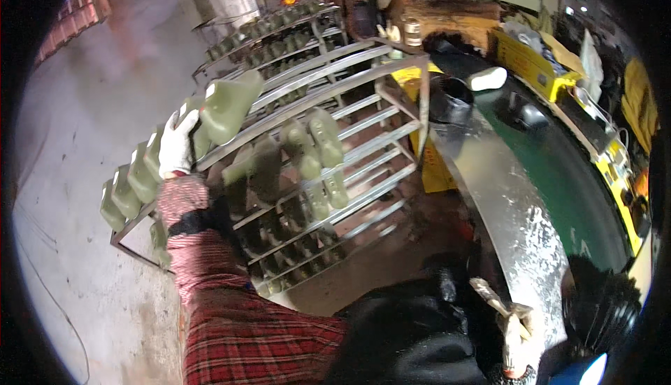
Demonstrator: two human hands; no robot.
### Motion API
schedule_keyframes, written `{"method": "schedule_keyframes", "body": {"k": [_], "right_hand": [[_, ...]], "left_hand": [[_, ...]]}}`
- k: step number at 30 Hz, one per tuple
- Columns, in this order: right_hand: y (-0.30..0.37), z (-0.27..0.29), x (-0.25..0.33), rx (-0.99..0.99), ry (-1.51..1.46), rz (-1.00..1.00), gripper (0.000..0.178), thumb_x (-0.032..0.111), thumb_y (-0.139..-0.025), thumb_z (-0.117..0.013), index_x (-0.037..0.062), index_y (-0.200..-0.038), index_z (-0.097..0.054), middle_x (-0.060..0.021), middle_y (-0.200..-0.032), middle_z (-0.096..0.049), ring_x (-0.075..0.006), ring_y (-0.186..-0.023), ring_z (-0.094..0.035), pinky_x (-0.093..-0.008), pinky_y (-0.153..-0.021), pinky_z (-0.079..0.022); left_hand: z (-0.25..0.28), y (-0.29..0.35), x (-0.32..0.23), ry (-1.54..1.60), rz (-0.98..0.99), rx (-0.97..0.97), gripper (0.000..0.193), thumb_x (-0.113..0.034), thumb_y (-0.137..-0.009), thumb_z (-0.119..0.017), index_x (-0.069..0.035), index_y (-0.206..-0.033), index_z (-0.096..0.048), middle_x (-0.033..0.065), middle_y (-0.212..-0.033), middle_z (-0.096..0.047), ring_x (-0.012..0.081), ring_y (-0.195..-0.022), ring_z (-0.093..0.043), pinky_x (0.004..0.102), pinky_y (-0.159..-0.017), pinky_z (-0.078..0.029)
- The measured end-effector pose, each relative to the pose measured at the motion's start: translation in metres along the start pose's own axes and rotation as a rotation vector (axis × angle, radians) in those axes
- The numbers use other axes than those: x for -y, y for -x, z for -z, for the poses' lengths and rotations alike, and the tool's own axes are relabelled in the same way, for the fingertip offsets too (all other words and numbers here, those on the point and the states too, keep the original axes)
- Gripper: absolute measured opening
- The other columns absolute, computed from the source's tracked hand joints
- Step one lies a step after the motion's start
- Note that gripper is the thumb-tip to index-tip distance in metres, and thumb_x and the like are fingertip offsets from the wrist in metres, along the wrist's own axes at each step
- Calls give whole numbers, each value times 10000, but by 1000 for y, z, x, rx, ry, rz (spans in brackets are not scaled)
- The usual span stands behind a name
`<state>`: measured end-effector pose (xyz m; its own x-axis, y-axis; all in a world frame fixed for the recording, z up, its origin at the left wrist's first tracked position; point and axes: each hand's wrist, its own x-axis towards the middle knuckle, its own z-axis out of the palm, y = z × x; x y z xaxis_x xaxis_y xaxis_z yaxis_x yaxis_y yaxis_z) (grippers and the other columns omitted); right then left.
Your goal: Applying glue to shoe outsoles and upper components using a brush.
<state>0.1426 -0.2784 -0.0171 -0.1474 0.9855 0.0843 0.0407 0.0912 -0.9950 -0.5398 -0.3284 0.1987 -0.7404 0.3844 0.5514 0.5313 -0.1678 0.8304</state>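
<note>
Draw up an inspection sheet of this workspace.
Surface: scuffed silver-grey metal strip beside a dark green worktop.
Job's things: olive-green boot-shaped pieces on a grey metal-bar rack.
Clutter: bright yellow stuffed box; white rounded elongated item.
Hands: white-gloved left hand at the pieces; white-gloved right hand near the metal strip, grip unclear.
Cables: thin dark curved line, apparently a cable.
Surroundings: pale grey floor.

Right hand (522, 332), cuff (515, 374) partly past the lower edge; far boots (283, 20) small, blurred
</note>
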Motion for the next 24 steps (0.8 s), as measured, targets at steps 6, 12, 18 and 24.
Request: {"method": "schedule_keyframes", "body": {"k": [6, 12, 18, 24], "right_hand": [[4, 4, -15, -55, 135, 52, 199, 82, -855, -681, -4, -1019, -608, -125, -898, -665, -186, -785, -631, -296, -709, -520], [9, 15, 0, -127, 177, -22, 218, 91, -831, -710, -8, -1020, -662, -135, -932, -684, -198, -827, -647, -306, -727, -528], [17, 14, 50, -383, 167, -26, 168, 67, -866, -608, -36, -997, -633, -49, -800, -645, -113, -726, -584, -251, -677, -486], [87, 108, 97, -1206, 916, 229, 317, 223, -1021, -437, -27, -1098, -617, -65, -937, -639, -150, -769, -605, -262, -672, -490]], "left_hand": [[-58, -3, 17, 76, 47, 109, 586, -77, -841, -664, 38, -1361, -421, 151, -1223, -585, 227, -1097, -577, 335, -955, -472], [-159, 36, -34, 430, 352, 43, 684, -264, -851, -681, -44, -1406, -347, 180, -1313, -489, 317, -1179, -509, 473, -931, -498], [-164, 59, 1, 1278, 266, 296, 670, -304, -917, -574, 54, -1419, -312, 257, -1404, -394, 415, -1294, -387, 539, -1032, -423], [-246, 186, -19, 1553, 233, 1065, 924, -295, -804, -628, 87, -1467, -109, 282, -1525, -107, 432, -1361, -248, 526, -1121, -290]]}}
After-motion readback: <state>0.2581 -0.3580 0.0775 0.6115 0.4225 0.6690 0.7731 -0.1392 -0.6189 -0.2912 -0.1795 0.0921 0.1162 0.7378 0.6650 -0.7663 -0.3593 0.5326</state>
